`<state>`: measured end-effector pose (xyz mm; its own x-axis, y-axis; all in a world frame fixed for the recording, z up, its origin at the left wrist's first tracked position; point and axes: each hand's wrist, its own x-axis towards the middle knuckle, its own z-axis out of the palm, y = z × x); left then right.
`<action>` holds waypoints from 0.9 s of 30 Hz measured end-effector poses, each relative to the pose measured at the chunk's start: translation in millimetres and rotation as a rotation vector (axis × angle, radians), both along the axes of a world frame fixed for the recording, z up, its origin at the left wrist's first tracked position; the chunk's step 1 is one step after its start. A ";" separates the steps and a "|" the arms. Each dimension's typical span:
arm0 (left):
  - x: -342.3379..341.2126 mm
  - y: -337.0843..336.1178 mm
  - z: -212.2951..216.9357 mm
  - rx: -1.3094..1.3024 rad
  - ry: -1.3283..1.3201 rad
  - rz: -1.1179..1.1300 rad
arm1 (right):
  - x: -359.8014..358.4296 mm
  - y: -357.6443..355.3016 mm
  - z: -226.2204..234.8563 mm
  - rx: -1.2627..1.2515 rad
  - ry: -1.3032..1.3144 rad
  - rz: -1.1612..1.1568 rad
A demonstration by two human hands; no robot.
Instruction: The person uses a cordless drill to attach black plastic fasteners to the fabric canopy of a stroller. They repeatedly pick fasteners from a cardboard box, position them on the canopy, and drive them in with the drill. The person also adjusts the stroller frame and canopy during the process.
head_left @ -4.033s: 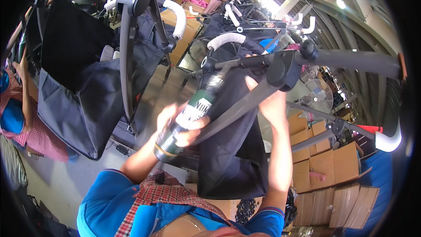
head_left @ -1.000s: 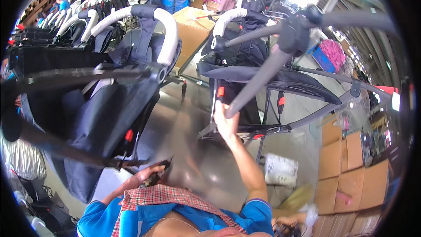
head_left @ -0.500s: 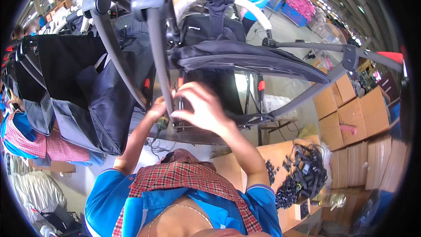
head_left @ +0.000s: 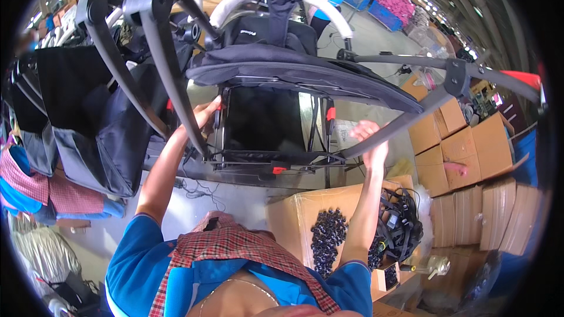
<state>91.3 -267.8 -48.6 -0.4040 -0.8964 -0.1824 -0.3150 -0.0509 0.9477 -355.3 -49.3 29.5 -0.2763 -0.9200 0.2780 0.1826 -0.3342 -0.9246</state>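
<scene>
1. Stroller (head_left: 282, 76), black fabric on a dark grey frame, hangs overhead.
2. Left hand (head_left: 202, 114) grips a frame leg (head_left: 170, 76).
3. Right hand (head_left: 369, 141) grasps a slanting strut (head_left: 405, 120).

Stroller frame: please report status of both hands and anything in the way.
Left hand gripping a frame tube near the red clip. Right hand gripping the slanted grey bar of the stroller frame. Open box of black parts right below.

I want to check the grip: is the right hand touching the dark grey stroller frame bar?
Touching: the head view shows the right hand wrapped around the dark grey frame bar.
</scene>
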 end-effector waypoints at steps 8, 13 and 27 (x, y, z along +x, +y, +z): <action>-19.9 9.0 34.9 0.138 -0.070 -0.012 | -25.8 -90.2 -54.6 0.628 0.043 0.199; -27.7 0.2 30.7 0.112 -0.072 0.006 | -38.3 -109.7 -60.7 0.685 0.108 0.163; 2.7 9.7 -61.9 -0.083 0.058 -0.316 | -103.9 -8.2 -147.6 0.548 0.014 0.078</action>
<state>94.0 -258.1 -110.5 -0.6718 -0.7361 -0.0827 -0.2479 0.1182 0.9615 -459.2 -57.5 -118.1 -0.2008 -0.9488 -0.2438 0.1742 0.2103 -0.9620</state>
